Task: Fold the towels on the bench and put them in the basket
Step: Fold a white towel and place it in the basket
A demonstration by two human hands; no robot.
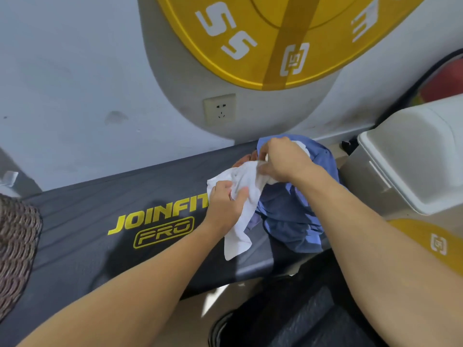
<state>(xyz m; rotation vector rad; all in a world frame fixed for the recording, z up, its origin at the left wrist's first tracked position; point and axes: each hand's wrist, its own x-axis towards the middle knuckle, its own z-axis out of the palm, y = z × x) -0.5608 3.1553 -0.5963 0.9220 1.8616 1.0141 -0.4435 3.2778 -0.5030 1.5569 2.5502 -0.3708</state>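
Centrally, two bare hands work one white towel (239,196) above the right end of a dark padded bench (100,221). Left hand (225,199) grips the towel's near portion, fingers curled into the cloth and thumb pressed on top; right hand (280,159) pinches the far, bunched portion between thumb and curled fingers. A loose tail of the white towel hangs down past the bench's front edge.

Beneath and behind the hands lies a crumpled heap of blue towels (293,211) — how many pieces it holds cannot be told. It sits at the bench's right end, and its lower fold spills over the front edge.

Open surface: the bench's middle and left stretch, bearing yellow lettering, is bare from the hands to the woven basket (17,246), which shows only partly at the left frame edge.

Bounds: a pale wall with one socket (220,109) runs along the bench's back edge; one white lidded bin (411,159) stands just beside the right end — close to the right forearm. Two yellow weight plates appear, one large plate (275,33) against the wall and one smaller plate (431,241) below the bin.
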